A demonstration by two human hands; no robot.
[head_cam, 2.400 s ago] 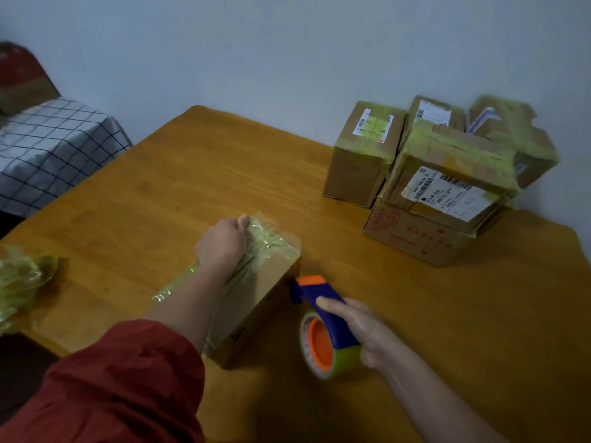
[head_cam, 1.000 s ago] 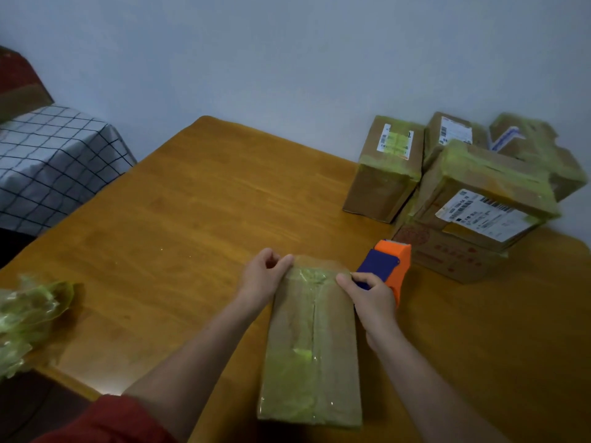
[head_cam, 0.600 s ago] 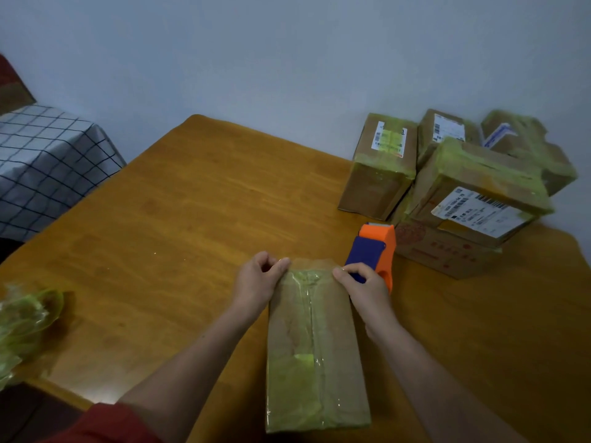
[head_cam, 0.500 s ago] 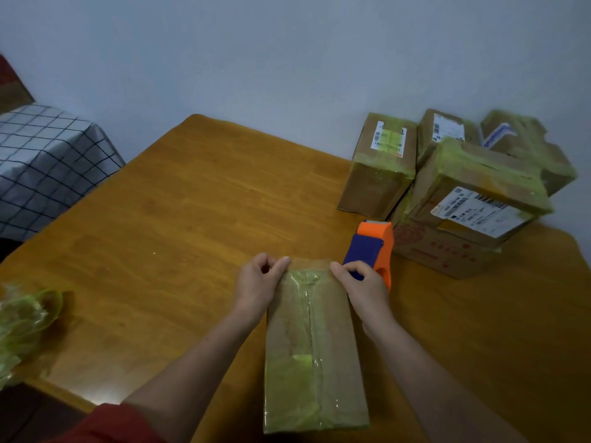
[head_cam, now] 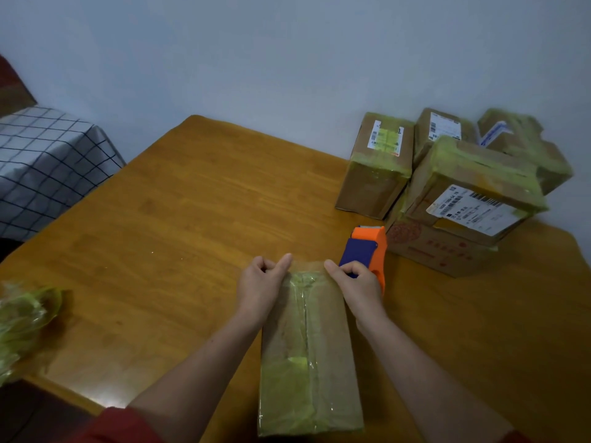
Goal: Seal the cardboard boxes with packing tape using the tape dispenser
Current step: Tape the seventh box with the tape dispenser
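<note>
**A:** What's the biggest thing in play?

**B:** The wooden counter (head_cam: pixel 192 219); everything sits on it. Next down is the pile of sealed boxes (head_cam: pixel 463 174), beyond the long box (head_cam: pixel 307 346) and off to its right, well apart from it.

**A:** And the long box itself?

**B:** It lies flat, lengthwise away from the person, with greenish tape along its top seam and over its near end. Far off to its left, a crumpled wad of tape (head_cam: pixel 22 314) sits at the counter's edge.

**A:** The tape dispenser (head_cam: pixel 367 247)?

**B:** Just beside the long box's far right corner, between the box and the pile. The right grip (head_cam: pixel 355 282) is curled round its blue handle, thumb stretched onto the box's far edge. The left grip (head_cam: pixel 260 282) has its fingers curled at the far left corner and its thumb pressed on that same edge, so it's holding the box.

**A:** What could go wrong from here?

**B:** I can't tell whether the tape is cut from the roll. If it isn't, pulling the dispenser away would likely peel the end off the box, or drag the box along. Uneven thumb pressure could trap a wrinkle over the far edge. And the dispenser's nose is close to the pile, so a wide swing might knock it
</note>
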